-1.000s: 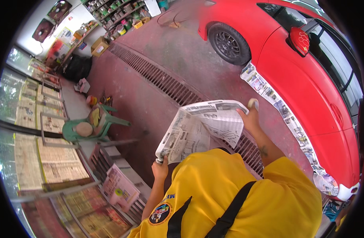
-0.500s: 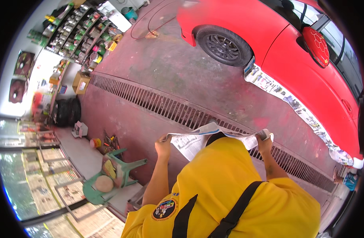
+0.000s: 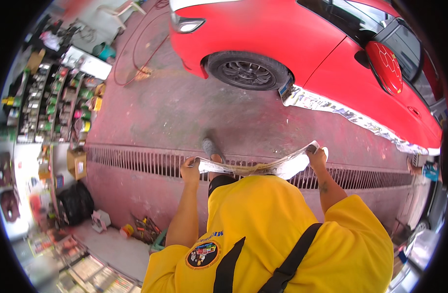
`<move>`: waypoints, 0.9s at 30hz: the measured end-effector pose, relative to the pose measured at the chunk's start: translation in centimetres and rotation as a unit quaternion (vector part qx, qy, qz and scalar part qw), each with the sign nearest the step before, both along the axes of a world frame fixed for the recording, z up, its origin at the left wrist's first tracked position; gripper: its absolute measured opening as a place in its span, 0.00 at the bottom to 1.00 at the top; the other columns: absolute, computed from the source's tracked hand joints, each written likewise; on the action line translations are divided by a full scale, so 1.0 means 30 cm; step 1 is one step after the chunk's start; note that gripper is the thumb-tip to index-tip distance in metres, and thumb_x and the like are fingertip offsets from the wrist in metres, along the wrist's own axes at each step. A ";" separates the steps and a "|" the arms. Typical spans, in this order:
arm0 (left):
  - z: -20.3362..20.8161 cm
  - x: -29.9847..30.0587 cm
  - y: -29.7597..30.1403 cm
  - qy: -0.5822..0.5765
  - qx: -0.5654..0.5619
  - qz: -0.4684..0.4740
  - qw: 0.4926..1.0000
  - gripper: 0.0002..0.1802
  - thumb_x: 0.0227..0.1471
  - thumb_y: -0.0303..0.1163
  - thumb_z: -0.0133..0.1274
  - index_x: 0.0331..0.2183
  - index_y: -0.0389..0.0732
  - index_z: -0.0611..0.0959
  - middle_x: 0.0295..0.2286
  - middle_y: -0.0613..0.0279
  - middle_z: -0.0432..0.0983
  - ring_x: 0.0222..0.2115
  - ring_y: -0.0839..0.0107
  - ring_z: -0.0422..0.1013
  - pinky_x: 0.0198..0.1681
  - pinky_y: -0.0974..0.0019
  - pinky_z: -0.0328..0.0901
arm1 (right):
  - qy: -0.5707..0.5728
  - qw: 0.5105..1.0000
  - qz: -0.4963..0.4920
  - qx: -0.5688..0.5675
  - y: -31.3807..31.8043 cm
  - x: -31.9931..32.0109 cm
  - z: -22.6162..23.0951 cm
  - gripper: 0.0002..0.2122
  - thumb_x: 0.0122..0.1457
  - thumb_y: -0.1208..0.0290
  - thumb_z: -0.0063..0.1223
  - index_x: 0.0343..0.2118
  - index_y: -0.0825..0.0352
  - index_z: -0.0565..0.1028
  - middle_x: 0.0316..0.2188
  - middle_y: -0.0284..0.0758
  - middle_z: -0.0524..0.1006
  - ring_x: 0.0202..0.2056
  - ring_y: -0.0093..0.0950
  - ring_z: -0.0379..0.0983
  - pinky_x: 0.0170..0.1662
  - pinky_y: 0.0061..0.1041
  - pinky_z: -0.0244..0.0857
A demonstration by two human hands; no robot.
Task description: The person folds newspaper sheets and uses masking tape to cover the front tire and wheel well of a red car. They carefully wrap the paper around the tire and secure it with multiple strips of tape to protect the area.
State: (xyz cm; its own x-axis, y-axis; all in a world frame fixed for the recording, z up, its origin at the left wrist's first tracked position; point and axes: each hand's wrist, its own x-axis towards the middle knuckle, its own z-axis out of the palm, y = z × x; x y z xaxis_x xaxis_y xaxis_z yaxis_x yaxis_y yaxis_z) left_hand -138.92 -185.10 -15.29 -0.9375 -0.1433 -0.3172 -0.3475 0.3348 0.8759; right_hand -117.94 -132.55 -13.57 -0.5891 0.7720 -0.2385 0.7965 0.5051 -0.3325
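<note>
A sheet of newspaper (image 3: 288, 167) is stretched across in front of my body and sags in the middle. My left hand (image 3: 190, 171) pinches its left edge. Its right edge is gripped by my right hand (image 3: 318, 157), which is held a little higher and farther forward. My yellow shirt hides part of the sheet's near side. Ahead to the right stands a red car (image 3: 263, 36), apart from both hands. A strip of printed paper (image 3: 331, 108) runs along its lower sill, from behind the front wheel (image 3: 248, 71) backward.
A floor drain grate (image 3: 131, 160) crosses beneath me, and my foot (image 3: 212, 149) is beyond it. Shelves of cans (image 3: 50, 105), a cardboard box (image 3: 77, 163) and a black bag (image 3: 75, 202) line the left. A hose (image 3: 134, 53) lies ahead. Another person's hand (image 3: 413, 167) shows at far right.
My view has turned left and I have stepped forward, one foot now past the grate. Both hands still hold the newspaper, now held lower in the middle.
</note>
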 end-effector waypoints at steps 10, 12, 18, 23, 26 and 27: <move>-0.110 -0.797 -0.009 -0.072 0.052 -0.154 0.984 0.07 0.55 0.26 0.65 0.38 0.40 0.89 0.26 0.71 0.74 0.28 0.79 0.67 0.33 0.71 0.62 | -0.007 0.994 -0.112 -0.003 -0.070 -0.297 0.063 0.20 0.50 0.58 0.72 0.37 0.73 0.84 0.33 0.48 0.84 0.37 0.44 0.83 0.42 0.40 0.74; -0.109 -0.939 0.028 -0.070 0.054 -0.193 0.977 0.07 0.55 0.26 0.66 0.38 0.40 0.90 0.26 0.71 0.75 0.28 0.79 0.67 0.32 0.71 0.61 | -0.004 0.989 -0.144 0.044 -0.069 -0.384 0.074 0.18 0.49 0.57 0.73 0.30 0.70 0.84 0.31 0.49 0.84 0.36 0.48 0.82 0.44 0.42 0.74; -0.150 -1.299 0.191 -0.068 -0.027 -0.226 0.971 0.13 0.53 0.34 0.69 0.39 0.36 0.89 0.30 0.65 0.83 0.31 0.76 0.71 0.37 0.67 0.66 | -0.023 0.989 -0.136 0.054 0.102 -0.584 -0.027 0.19 0.52 0.53 0.70 0.31 0.70 0.83 0.26 0.47 0.81 0.32 0.44 0.80 0.39 0.40 0.72; -0.152 -1.486 0.337 -0.062 -0.027 -0.202 0.977 0.12 0.53 0.33 0.70 0.38 0.39 0.90 0.28 0.69 0.78 0.27 0.78 0.68 0.32 0.69 0.63 | 0.066 0.987 -0.149 -0.004 0.212 -0.825 -0.018 0.18 0.54 0.54 0.70 0.33 0.68 0.85 0.23 0.40 0.81 0.27 0.35 0.78 0.35 0.35 0.70; -0.109 -1.576 0.459 -0.018 -0.047 -0.219 0.974 0.11 0.54 0.33 0.70 0.39 0.39 0.90 0.29 0.69 0.78 0.28 0.77 0.68 0.33 0.68 0.63 | 0.063 0.988 -0.140 0.010 0.309 -0.862 -0.070 0.17 0.54 0.55 0.71 0.34 0.67 0.86 0.24 0.37 0.81 0.28 0.32 0.79 0.36 0.34 0.70; -0.106 -1.592 0.485 0.006 -0.062 -0.219 0.974 0.11 0.54 0.33 0.69 0.39 0.39 0.90 0.29 0.69 0.78 0.29 0.77 0.68 0.34 0.68 0.63 | 0.052 0.990 -0.131 0.026 0.330 -0.864 -0.098 0.17 0.54 0.56 0.71 0.34 0.67 0.86 0.24 0.37 0.82 0.29 0.31 0.78 0.36 0.34 0.70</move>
State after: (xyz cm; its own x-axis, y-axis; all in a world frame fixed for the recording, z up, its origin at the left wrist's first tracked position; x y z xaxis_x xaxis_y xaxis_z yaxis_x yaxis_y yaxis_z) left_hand -186.70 -170.54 -18.48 -0.9208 0.2339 -0.3120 -0.1381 0.5527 0.8219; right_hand -143.88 -122.65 -16.51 -0.3865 0.9112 -0.1425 0.8650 0.3045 -0.3989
